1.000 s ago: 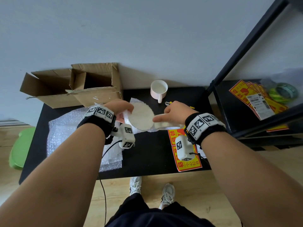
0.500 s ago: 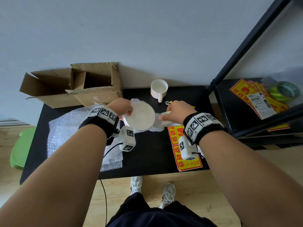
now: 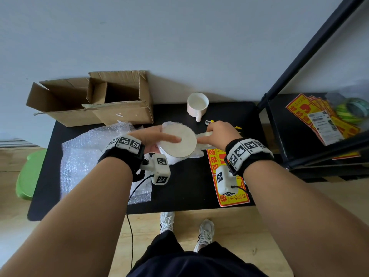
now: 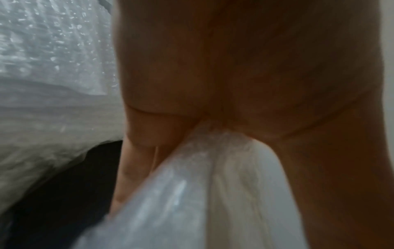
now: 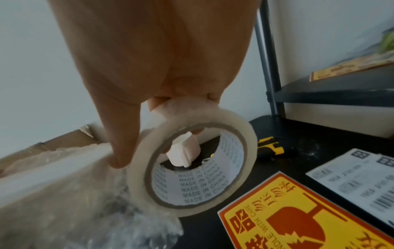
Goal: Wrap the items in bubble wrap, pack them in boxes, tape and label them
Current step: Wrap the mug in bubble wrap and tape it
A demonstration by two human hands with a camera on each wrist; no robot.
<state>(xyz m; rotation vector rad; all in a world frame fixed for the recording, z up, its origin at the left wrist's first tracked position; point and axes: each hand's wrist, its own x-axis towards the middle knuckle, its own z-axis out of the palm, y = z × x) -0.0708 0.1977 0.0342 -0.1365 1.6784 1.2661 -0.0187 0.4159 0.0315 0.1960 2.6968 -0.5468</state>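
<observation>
Left hand (image 3: 153,136) grips a round flat white plate wrapped in bubble wrap (image 3: 177,142) above the matte black table (image 3: 189,188), thumb laid across its face, fingers curled behind; the left wrist view is blurred, so the exact finger placement is unclear. Right hand (image 3: 221,132) is clamped on a roll of clear glossy packing tape (image 5: 192,168), fingers through the cardboard core, index finger straight toward the plate's edge. Loose crinkled bubble wrap sheet (image 3: 95,156) lies at table left, beside two open brown corrugated cardboard boxes (image 3: 111,102). White ceramic mug (image 3: 197,105) stands at the back. Yellow-and-red fragile stickers (image 3: 231,194) lie flat under the right wrist.
</observation>
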